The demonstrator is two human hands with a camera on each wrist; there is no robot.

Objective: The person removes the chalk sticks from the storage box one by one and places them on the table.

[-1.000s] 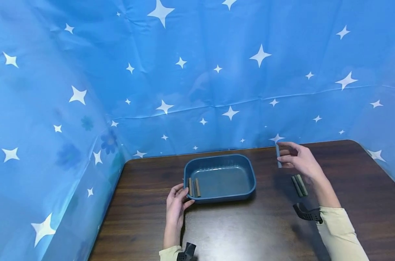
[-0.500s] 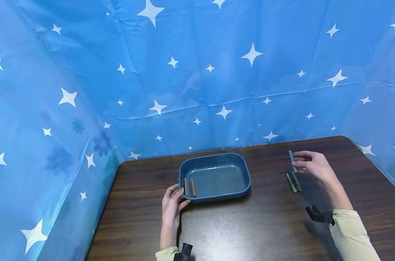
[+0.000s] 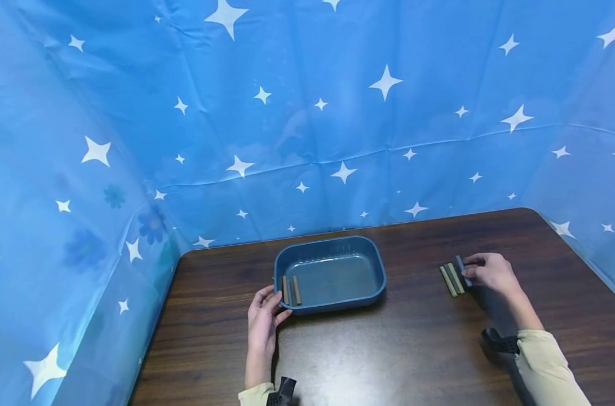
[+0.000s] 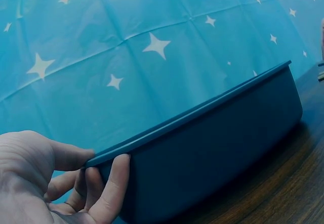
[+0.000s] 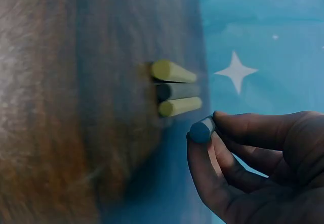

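Head view: right hand (image 3: pixel 495 273), fingers pinching the blue stick (image 3: pixel 460 263), sits closer now to three sticks (image 3: pixel 452 279) on the desk (image 3: pixel 388 349), nearly alongside; left wrist: left hand (image 4: pixel 38 183) grips the tray (image 4: pixel 217 143); right wrist: blue stick shows slightly apart.

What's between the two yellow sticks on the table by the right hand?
One dark stick lies between those two yellow sticks; the right wrist view shows it.

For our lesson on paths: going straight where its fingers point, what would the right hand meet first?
The right hand, pinching a blue stick, would probably meet the nearest yellow stick; height is unclear.
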